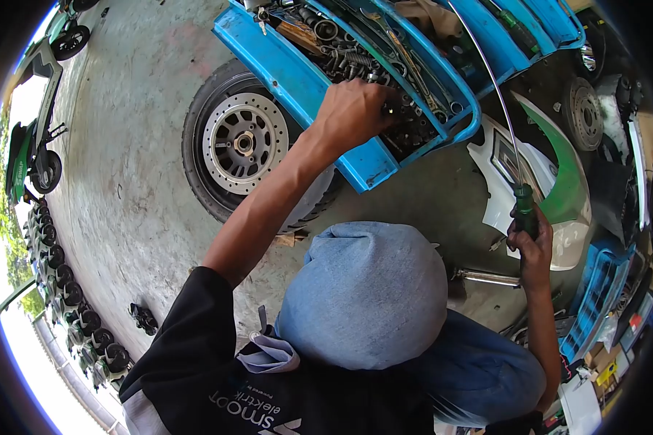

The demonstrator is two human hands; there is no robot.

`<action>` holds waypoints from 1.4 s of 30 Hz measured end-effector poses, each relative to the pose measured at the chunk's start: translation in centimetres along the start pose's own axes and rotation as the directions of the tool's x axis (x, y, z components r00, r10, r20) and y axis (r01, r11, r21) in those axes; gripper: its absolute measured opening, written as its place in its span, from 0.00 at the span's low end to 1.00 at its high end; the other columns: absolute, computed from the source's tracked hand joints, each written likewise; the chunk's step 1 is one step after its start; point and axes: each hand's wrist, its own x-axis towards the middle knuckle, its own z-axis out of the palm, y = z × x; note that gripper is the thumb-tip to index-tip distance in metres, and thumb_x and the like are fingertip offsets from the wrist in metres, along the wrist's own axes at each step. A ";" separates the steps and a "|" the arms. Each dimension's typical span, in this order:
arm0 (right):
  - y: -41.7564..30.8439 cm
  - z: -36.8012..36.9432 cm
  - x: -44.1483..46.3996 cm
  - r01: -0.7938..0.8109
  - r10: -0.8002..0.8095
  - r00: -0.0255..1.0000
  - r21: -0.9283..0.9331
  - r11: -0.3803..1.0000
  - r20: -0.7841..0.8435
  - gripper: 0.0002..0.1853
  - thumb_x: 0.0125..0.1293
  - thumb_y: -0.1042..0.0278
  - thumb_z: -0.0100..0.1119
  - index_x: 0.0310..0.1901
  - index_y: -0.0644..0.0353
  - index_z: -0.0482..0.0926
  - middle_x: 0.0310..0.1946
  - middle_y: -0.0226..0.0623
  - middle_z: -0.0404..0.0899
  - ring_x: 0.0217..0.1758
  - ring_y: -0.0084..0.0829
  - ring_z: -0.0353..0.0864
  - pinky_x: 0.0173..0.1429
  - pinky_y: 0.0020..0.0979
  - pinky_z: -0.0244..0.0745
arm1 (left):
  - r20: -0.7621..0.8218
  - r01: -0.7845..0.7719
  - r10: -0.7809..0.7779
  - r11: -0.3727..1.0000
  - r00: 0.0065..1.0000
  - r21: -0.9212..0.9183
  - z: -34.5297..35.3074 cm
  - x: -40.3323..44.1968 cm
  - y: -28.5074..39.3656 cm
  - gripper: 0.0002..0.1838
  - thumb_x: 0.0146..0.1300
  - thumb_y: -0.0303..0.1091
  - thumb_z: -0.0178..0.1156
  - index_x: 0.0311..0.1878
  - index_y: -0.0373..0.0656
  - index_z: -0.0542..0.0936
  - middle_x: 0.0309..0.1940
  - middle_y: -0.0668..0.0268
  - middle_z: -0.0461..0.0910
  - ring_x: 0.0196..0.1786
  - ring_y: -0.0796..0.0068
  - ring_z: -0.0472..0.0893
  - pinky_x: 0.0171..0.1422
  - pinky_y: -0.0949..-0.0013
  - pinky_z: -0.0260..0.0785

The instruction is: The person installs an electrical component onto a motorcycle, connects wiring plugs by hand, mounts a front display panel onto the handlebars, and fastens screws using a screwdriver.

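Note:
My left hand (354,112) reaches into the blue metal toolbox (283,76). Its fingers are curled down over the small metal parts (355,64), and whatever sits between them is mostly hidden. My right hand (533,250) is closed around the green handle of a long screwdriver (524,203), whose thin shaft points up and away past the toolbox's right end. Several wrenches (413,65) lie in the compartment beside the loose parts.
A wheel with a brake disc (245,138) lies on the floor, partly beneath the toolbox. A white and green body panel (551,167) lies at right, near a metal tube (490,278). My denim-covered knee (370,297) is in front. Scooters (36,156) stand at far left.

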 end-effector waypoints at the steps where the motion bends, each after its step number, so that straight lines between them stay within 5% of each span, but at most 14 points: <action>1: 0.0 -0.3 0.1 -0.027 0.025 0.998 0.020 0.999 0.062 0.37 0.58 0.68 0.59 0.70 0.72 0.64 0.44 0.40 0.75 0.36 0.24 0.75 0.41 0.27 0.75 | -0.002 0.002 -0.002 1.000 1.000 0.001 0.0 0.2 0.0 0.12 0.58 0.39 0.68 0.46 0.49 0.87 0.29 0.58 0.86 0.34 0.53 0.85 0.42 0.55 0.78; 4: -0.2 0.1 -0.1 -0.005 0.003 0.999 0.035 0.999 0.039 0.36 0.58 0.70 0.59 0.70 0.71 0.64 0.44 0.40 0.75 0.36 0.24 0.75 0.40 0.27 0.75 | 0.014 0.084 -0.084 0.996 0.996 0.019 -0.1 0.8 -0.2 0.12 0.58 0.39 0.68 0.45 0.49 0.87 0.31 0.58 0.86 0.35 0.53 0.85 0.42 0.55 0.78; 10: 0.0 -0.5 0.2 -0.033 0.030 0.995 0.028 0.999 0.092 0.36 0.58 0.73 0.57 0.70 0.71 0.63 0.45 0.41 0.75 0.36 0.24 0.75 0.41 0.28 0.75 | -0.012 -0.029 0.027 0.977 1.000 -0.211 0.2 0.3 -0.5 0.11 0.58 0.39 0.69 0.43 0.48 0.87 0.30 0.57 0.86 0.36 0.55 0.86 0.43 0.56 0.77; 15: 0.7 -0.7 0.1 -0.015 0.012 0.997 0.045 0.999 0.077 0.37 0.59 0.72 0.59 0.71 0.70 0.61 0.46 0.41 0.76 0.37 0.25 0.74 0.41 0.29 0.75 | 0.159 -0.050 0.047 0.999 0.986 0.011 -0.4 0.3 0.8 0.11 0.58 0.39 0.69 0.42 0.47 0.89 0.31 0.54 0.86 0.37 0.51 0.85 0.45 0.55 0.78; 20: 0.7 -0.7 0.2 -0.003 -0.002 0.996 0.053 0.999 0.088 0.37 0.60 0.70 0.60 0.71 0.71 0.61 0.46 0.41 0.75 0.36 0.25 0.74 0.41 0.28 0.75 | 0.183 -0.012 0.006 0.999 0.983 0.035 -0.5 0.6 1.3 0.11 0.57 0.40 0.70 0.39 0.44 0.89 0.29 0.52 0.85 0.37 0.49 0.85 0.44 0.53 0.77; 30: 0.0 -0.2 0.6 -0.019 0.016 0.997 0.039 0.999 0.081 0.36 0.59 0.73 0.59 0.70 0.73 0.62 0.42 0.39 0.76 0.36 0.24 0.75 0.41 0.27 0.75 | 0.084 -0.021 0.012 0.993 0.996 0.114 0.2 0.1 2.7 0.16 0.51 0.41 0.74 0.27 0.37 0.83 0.24 0.50 0.83 0.31 0.48 0.85 0.35 0.52 0.77; 42: 0.1 -0.4 0.1 -0.064 0.063 0.997 0.023 0.998 0.052 0.36 0.60 0.75 0.59 0.70 0.74 0.61 0.47 0.42 0.73 0.41 0.27 0.77 0.47 0.31 0.79 | 0.076 0.080 -0.086 0.994 0.993 0.074 1.3 -0.2 3.0 0.12 0.53 0.38 0.70 0.33 0.37 0.87 0.27 0.48 0.83 0.34 0.45 0.84 0.41 0.52 0.78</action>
